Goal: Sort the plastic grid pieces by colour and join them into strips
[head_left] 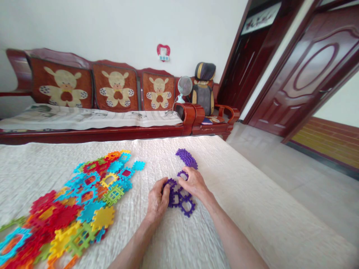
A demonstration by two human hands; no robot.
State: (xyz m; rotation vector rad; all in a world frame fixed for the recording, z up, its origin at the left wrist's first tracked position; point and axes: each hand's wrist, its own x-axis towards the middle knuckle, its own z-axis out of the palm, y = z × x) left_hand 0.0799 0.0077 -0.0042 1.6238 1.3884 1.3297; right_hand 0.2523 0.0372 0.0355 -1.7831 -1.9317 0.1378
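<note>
Both my hands rest on a white quilted bed cover (252,209) around a small cluster of joined purple interlocking tiles (181,200). My left hand (157,201) presses its curled fingers against the cluster's left edge. My right hand (193,183) pinches the cluster from above, near a single purple frame tile (183,174). A short stack of purple tiles (186,157) lies just beyond my right hand.
A big heap of red, yellow, blue, green and orange tiles (81,198) spreads over the cover's left side. Behind stands a dark wooden sofa (92,132) with bear cushions, a small fan (184,88) and a backpack (203,95). Wooden doors (305,74) open at the right over a tiled floor.
</note>
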